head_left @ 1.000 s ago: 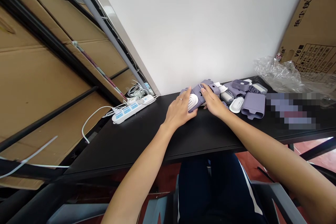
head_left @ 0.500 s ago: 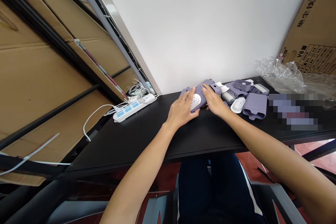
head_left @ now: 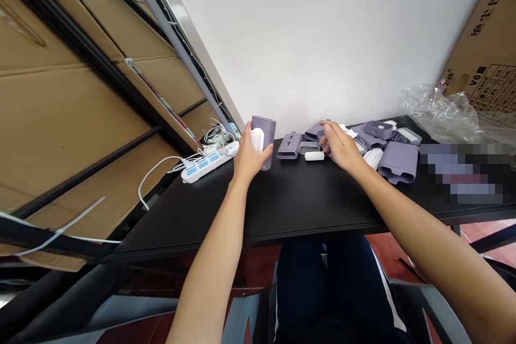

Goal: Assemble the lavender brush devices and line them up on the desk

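By your black table, a cardboard carton stands behind crumpled clear film. A power strip lies left of the smooth, upright purple casing your left hand grips. Your right hand, fingers loosely parted, is over purple shells, contact unclear; a white cylinder lies nearby.

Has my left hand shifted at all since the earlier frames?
Yes. The left hand has moved leftward, toward the white power strip; the gap between them is clearly narrower now. That hand holds the purple case.
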`<act>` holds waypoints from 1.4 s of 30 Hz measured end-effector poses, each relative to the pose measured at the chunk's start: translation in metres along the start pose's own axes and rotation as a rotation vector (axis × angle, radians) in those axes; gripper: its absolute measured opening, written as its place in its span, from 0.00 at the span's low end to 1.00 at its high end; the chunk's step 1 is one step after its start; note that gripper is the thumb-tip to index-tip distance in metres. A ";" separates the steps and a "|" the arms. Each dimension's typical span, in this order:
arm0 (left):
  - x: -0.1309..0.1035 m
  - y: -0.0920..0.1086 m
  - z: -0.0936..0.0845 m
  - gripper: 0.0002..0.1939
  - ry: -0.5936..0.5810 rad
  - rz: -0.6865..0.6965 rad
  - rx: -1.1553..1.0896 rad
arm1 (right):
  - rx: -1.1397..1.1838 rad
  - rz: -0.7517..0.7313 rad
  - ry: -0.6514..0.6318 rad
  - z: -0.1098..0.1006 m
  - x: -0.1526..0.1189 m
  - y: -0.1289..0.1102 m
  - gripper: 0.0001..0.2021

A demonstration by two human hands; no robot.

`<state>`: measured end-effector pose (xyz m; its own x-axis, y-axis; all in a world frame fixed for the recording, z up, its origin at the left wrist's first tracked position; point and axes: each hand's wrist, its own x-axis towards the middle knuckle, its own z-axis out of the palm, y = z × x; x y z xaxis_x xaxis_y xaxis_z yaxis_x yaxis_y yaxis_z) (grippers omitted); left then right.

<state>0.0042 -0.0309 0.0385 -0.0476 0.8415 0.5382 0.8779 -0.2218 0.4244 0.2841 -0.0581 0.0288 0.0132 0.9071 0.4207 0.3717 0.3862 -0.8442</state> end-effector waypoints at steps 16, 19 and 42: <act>0.012 -0.047 -0.015 0.47 -0.357 -0.306 0.285 | -0.120 -0.016 0.102 -0.008 0.007 0.003 0.24; 0.012 -0.050 -0.015 0.46 -0.392 -0.306 0.293 | -0.099 -0.024 0.125 -0.011 0.009 0.004 0.24; -0.018 0.014 0.035 0.27 -0.379 0.398 0.202 | -0.609 -0.153 -0.327 0.010 0.000 0.014 0.18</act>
<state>0.0339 -0.0314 0.0092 0.4454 0.8385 0.3139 0.8686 -0.4898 0.0758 0.2805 -0.0512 0.0135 -0.3244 0.8909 0.3181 0.8016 0.4374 -0.4076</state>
